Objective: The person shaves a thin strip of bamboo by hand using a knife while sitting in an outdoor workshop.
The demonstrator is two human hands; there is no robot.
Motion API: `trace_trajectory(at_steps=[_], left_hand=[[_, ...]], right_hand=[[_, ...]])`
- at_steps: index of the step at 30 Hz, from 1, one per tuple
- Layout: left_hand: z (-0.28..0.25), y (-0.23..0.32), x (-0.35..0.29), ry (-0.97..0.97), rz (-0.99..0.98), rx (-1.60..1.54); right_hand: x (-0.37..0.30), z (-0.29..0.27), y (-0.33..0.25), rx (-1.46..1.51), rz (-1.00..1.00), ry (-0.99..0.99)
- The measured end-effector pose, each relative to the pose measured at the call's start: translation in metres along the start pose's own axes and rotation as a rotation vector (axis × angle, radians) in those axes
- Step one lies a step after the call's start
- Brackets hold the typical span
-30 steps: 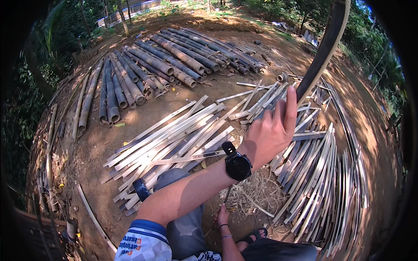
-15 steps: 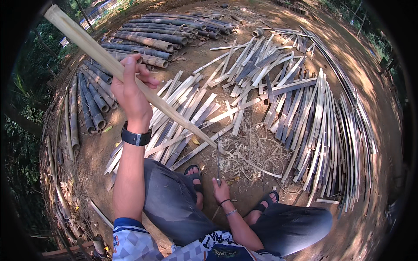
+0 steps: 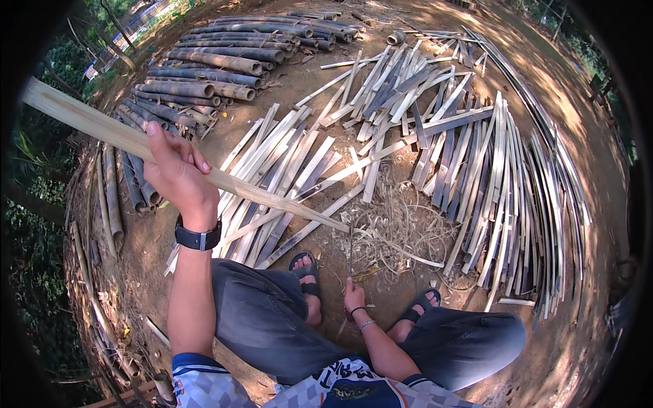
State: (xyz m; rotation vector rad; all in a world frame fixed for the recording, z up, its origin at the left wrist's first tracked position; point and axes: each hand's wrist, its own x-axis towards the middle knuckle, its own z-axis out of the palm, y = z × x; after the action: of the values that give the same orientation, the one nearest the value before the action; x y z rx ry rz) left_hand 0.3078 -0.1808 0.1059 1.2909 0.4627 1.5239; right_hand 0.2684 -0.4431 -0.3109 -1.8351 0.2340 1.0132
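Observation:
My left hand is raised at the left, fingers curled around a long pale split-bamboo strip. The strip slants down to the right, its thick end up at the far left and its thin end in front of my feet. Low between my knees, my right hand is closed on the handle of a thin-bladed knife. The blade points away from me, and its upper part meets the strip's thin end. A narrow peeled sliver trails to the right from that spot.
Curly bamboo shavings cover the ground past my feet. Split strips lie in heaps at the middle, the far middle and the right. Dark bamboo poles are stacked at the far left. My sandalled feet flank the knife.
My left hand has moved left and slightly down, and the strip now lies at a flatter angle. Its thin end and the knife have shifted slightly right in the picture.

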Motion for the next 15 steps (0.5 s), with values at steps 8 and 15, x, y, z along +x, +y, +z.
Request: trace_trajectory(at_steps=[8,15], left_hand=[[0.011,0.003,-0.011,-0.104,-0.007,-0.035],[0.022,0.001,-0.008,-0.169,-0.051,-0.170]], right_hand=[[-0.034,0.014,-0.061,0.177,-0.567,-0.142],[0.002,-0.006,-0.003,0.069,0.071,-0.004]])
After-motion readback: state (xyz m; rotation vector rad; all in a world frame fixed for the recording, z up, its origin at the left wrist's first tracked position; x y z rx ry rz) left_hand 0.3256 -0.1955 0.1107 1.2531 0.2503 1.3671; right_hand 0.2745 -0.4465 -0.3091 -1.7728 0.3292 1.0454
